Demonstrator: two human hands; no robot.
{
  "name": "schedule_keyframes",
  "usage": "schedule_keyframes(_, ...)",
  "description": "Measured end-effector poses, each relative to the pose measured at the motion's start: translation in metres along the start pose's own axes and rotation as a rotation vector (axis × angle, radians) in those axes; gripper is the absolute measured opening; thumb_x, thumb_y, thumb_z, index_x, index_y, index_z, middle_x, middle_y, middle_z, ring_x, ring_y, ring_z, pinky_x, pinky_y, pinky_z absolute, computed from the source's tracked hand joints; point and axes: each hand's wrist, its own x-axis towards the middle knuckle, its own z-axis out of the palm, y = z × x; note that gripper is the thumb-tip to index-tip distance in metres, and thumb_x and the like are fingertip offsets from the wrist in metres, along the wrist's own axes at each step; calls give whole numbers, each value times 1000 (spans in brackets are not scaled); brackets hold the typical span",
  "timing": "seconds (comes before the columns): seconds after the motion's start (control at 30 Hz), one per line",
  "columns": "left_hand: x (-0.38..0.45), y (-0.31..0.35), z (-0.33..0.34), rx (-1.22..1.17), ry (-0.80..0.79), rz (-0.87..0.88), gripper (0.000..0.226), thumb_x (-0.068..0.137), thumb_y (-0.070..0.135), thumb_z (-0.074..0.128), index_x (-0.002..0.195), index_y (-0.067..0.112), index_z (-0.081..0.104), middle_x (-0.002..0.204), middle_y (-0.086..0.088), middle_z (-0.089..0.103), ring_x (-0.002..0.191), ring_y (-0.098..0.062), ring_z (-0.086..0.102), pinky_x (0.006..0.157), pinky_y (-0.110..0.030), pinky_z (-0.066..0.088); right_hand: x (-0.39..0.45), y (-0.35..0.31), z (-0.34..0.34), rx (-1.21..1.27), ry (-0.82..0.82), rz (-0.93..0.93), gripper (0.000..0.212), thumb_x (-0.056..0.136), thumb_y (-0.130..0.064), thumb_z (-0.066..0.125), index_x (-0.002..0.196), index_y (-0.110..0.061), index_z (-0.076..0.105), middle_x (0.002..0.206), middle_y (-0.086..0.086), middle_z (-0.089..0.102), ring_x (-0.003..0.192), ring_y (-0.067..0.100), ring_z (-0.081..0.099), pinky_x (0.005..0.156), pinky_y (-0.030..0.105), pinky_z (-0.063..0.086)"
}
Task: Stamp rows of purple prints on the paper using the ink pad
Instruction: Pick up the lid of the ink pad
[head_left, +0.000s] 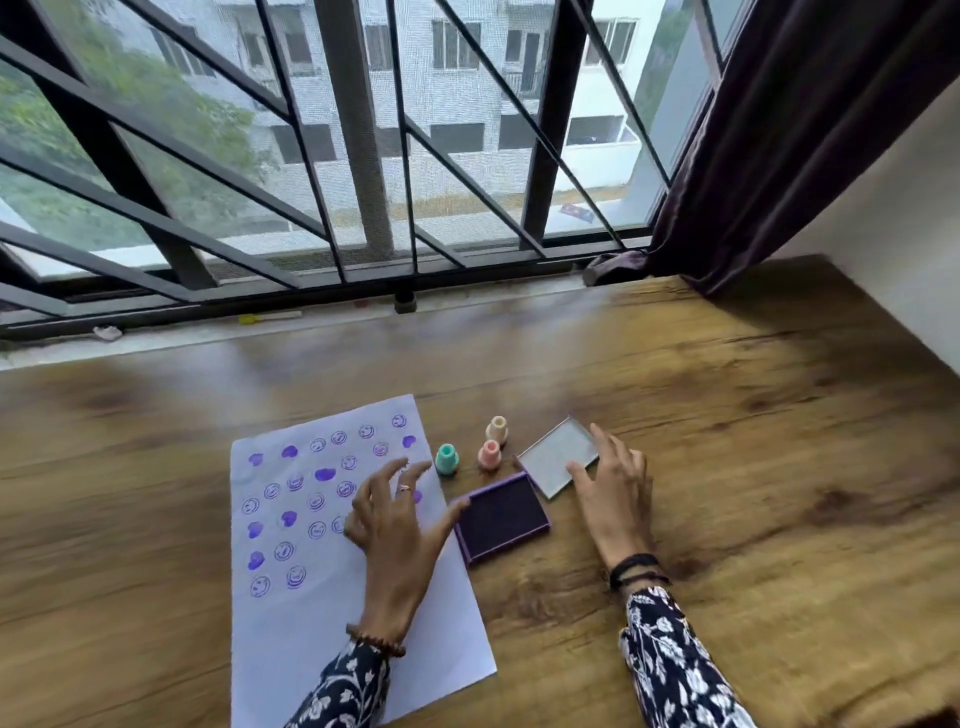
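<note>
**Both hands empty over a part-stamped sheet**

Head view: the paper (332, 597) lies at an angle on the wooden bench (727, 467), its upper half carrying purple prints, smiley rings mixed with solid heart-like blots, in rough rows. The lower half is blank, so by my reading the task is perhaps halfway through.

The ink pad (503, 517) sits just beside the paper's right edge, open, dark face up: close enough that a stamp can go from ink to sheet in one short move. Its lid (558, 460) lies just behind it, tilted, out of the stamping path.

Three small stamps stand upright near the paper's top right corner: a teal stamp (447, 459), a pink stamp (489, 454) and a cream stamp (497, 429), grouped within easy reach of either hand.

The left hand (397, 525) hovers over the paper's right side, fingers spread and curled, its grip loose and holding nothing; the thumb reaches toward the pad's near corner. The right hand (615, 488) hangs over the lid's right end, fingers extended, grip wide and empty; whether it touches the lid I cannot tell.
</note>
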Motion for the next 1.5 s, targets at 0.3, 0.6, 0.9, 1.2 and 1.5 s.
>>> schedule_keyframes(0.3,-31,-8,-4,46,-251,216,68,64,48,76,124,31,48,127,5,49,125,-17,36,91,-30,15,-2,-11,-12,340,87,97,59,72,-1,71,125,-14,50,117,11,53,105,26,53,85,26,39)
schedule_keyframes(0.6,-24,-8,-4,25,-227,156,76,64,46,76,129,28,40,123,5,53,119,-18,41,82,-26,14,-77,-33,-1,96,242,-435,45,72,9,67,114,-6,61,114,15,60,98,22,62,82,28,54)
schedule_keyframes(0.9,-17,-11,-5,89,-359,174,79,70,50,69,136,30,31,129,1,42,120,-19,33,91,-36,20,-104,-28,29,107,50,-399,35,77,-28,71,108,-12,65,111,10,64,107,16,46,90,38,52)
schedule_keyframes(1.2,-15,-14,-8,59,-387,175,75,71,45,71,135,27,37,127,-1,43,119,-19,36,78,-28,14,-84,-43,22,155,-54,-59,41,71,-36,72,106,-23,55,147,14,30,129,31,29,107,39,26)
schedule_keyframes(1.5,-12,-15,-11,38,-436,174,69,77,39,68,136,30,34,129,-1,42,119,-18,34,75,-25,11,-101,-50,28,201,-79,-97,55,68,-33,76,115,-21,51,145,11,29,128,29,28,105,37,26)
